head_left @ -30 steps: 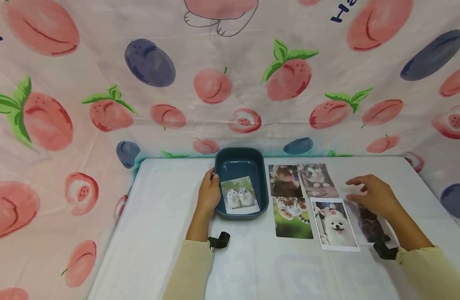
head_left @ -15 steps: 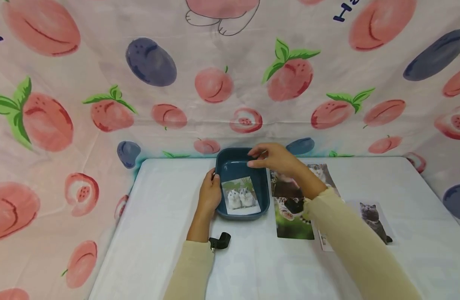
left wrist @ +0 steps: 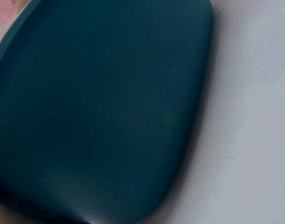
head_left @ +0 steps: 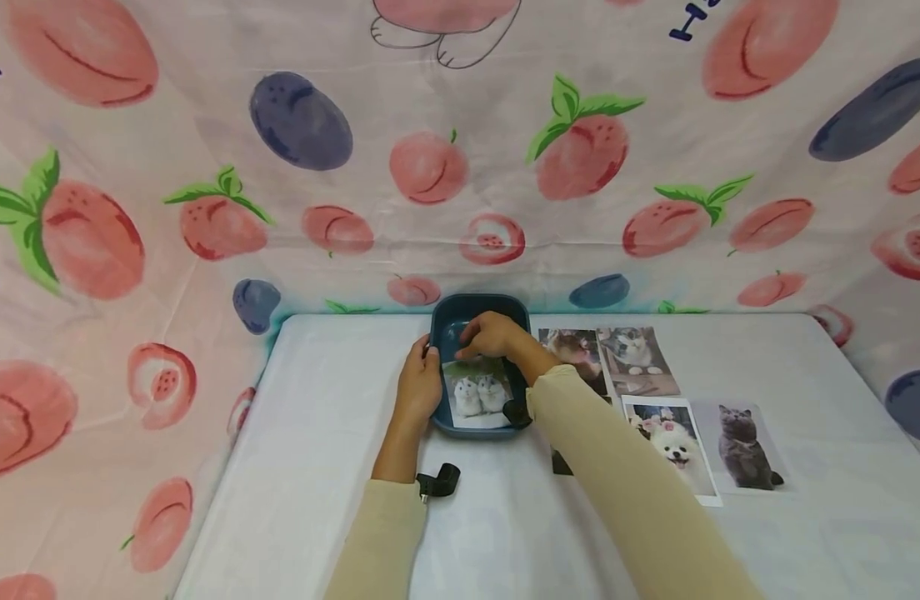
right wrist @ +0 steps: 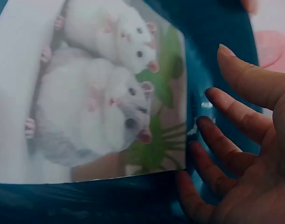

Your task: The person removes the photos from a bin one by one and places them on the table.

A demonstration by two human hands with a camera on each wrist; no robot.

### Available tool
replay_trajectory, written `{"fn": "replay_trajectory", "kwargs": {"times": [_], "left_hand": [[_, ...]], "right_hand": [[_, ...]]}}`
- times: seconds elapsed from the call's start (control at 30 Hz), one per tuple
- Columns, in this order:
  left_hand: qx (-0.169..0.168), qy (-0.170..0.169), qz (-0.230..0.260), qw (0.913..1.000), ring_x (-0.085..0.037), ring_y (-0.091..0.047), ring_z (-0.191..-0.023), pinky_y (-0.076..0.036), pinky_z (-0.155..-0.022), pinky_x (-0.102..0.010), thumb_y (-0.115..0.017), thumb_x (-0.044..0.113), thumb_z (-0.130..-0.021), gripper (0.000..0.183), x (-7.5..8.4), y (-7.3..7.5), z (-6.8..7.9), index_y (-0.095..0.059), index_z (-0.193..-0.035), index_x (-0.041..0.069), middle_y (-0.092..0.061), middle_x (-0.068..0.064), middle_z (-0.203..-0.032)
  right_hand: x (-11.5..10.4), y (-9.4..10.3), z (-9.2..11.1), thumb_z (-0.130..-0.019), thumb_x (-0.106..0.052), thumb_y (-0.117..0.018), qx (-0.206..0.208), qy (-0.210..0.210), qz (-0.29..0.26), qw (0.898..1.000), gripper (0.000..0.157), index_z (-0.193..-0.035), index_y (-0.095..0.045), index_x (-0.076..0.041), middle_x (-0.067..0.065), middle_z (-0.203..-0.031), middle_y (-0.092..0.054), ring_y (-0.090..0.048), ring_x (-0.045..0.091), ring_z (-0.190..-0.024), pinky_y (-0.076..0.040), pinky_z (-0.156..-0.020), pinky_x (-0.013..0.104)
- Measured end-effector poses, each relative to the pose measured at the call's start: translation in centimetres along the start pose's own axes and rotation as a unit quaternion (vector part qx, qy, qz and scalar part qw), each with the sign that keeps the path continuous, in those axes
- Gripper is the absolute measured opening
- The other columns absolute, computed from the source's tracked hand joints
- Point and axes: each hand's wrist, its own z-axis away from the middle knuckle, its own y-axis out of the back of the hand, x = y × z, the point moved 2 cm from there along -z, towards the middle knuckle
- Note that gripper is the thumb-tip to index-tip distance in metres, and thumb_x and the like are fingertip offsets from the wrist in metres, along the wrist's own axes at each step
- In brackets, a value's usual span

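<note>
A dark blue rectangular tray (head_left: pixel 481 432) stands at the table's back edge. My left hand (head_left: pixel 421 383) grips its left side, thumb over the rim; the left wrist view is filled by the tray's outer wall (left wrist: pixel 100 107). Inside the tray lies a photo card (head_left: pixel 477 398) of two white-and-grey hamsters. My right hand (head_left: pixel 496 335) reaches into the tray above the card's far edge. In the right wrist view its thumb and fingers (right wrist: pixel 226 151) are spread and loosely bent beside the card's edge, with nothing between them.
Right of the tray lie several photo cards: a brownish one (head_left: pixel 576 350), a cat on wood (head_left: pixel 638 362), a white dog (head_left: pixel 677 446) and a grey cat (head_left: pixel 748 446). The right sleeve (head_left: pixel 610 467) covers most of a tiger card. A peach-print cloth (head_left: pixel 340 275) hangs behind.
My right hand has moved left from above the grey cat card, over the other cards, down into the tray. My left hand keeps its grip on the tray.
</note>
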Motion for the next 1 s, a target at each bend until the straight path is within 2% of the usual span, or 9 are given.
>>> {"fn": "replay_trajectory", "kwargs": {"times": [0.2, 0.33, 0.47, 0.63, 0.87, 1.0], "left_hand": [[-0.001, 0.011, 0.0, 0.9999, -0.03, -0.038, -0.15, -0.031, -0.124, -0.05, -0.036, 0.033, -0.112, 0.051, 0.0, 0.0, 0.1, -0.035, -0.159, 0.014, -0.04, -0.01, -0.162], [-0.002, 0.017, 0.004, 0.9998, -0.03, -0.039, -0.15, -0.03, -0.124, -0.05, -0.037, 0.033, -0.112, 0.051, 0.1, -0.2, 0.2, -0.035, -0.159, 0.015, -0.04, -0.01, -0.162], [-0.001, 0.018, 0.003, 0.9998, -0.029, -0.039, -0.15, -0.031, -0.124, -0.05, -0.037, 0.033, -0.112, 0.051, 0.2, -0.2, 0.2, -0.035, -0.159, 0.014, -0.04, -0.01, -0.162], [0.002, 0.016, 0.003, 0.9999, -0.029, -0.038, -0.15, -0.03, -0.124, -0.049, -0.037, 0.033, -0.112, 0.051, 0.2, 0.0, 0.3, -0.035, -0.159, 0.013, -0.04, -0.011, -0.162], [-0.003, 0.013, 0.007, 0.9999, -0.03, -0.038, -0.149, -0.032, -0.123, -0.049, -0.037, 0.033, -0.112, 0.051, 0.2, 0.1, 0.2, -0.034, -0.159, 0.014, -0.039, -0.011, -0.162], [-0.002, 0.008, 0.003, 1.0, -0.031, -0.04, -0.148, -0.033, -0.122, -0.05, -0.037, 0.032, -0.112, 0.051, 0.2, 0.0, 0.1, -0.035, -0.159, 0.014, -0.04, -0.011, -0.162]], "right_hand": [[0.1, -0.4, -0.3, -0.088, -0.036, -0.079, -0.021, 0.0, 0.058, 0.998, 0.039, -0.119, -0.076, -0.013, 0.007, -0.124, -0.072, -0.066, 0.026, -0.113, -0.055, -0.096, 0.039], [0.1, -0.2, -0.1, -0.09, -0.035, -0.078, -0.043, 0.012, 0.092, 0.995, 0.028, -0.112, -0.081, -0.018, 0.001, -0.119, -0.076, -0.067, 0.023, -0.116, -0.055, -0.099, 0.038], [-0.1, 0.2, 0.4, -0.091, -0.03, -0.077, -0.06, 0.031, 0.102, 0.992, 0.022, -0.11, -0.082, -0.019, -0.001, -0.116, -0.078, -0.068, 0.02, -0.114, -0.056, -0.098, 0.037], [-0.5, 0.7, 1.2, -0.094, -0.027, -0.075, -0.095, 0.068, 0.11, 0.987, 0.028, -0.12, -0.078, -0.017, 0.001, -0.12, -0.076, -0.068, 0.02, -0.116, -0.056, -0.098, 0.037], [-1.1, 1.3, 2.2, -0.099, -0.025, -0.067, -0.171, 0.101, 0.188, 0.962, 0.042, -0.14, -0.064, -0.015, 0.004, -0.138, -0.067, -0.059, 0.024, -0.132, -0.048, -0.111, 0.041], [-1.2, 1.4, 2.5, -0.101, -0.024, -0.065, -0.176, 0.108, 0.189, 0.96, 0.043, -0.142, -0.062, -0.015, 0.005, -0.141, -0.065, -0.057, 0.026, -0.135, -0.047, -0.112, 0.042]]}}
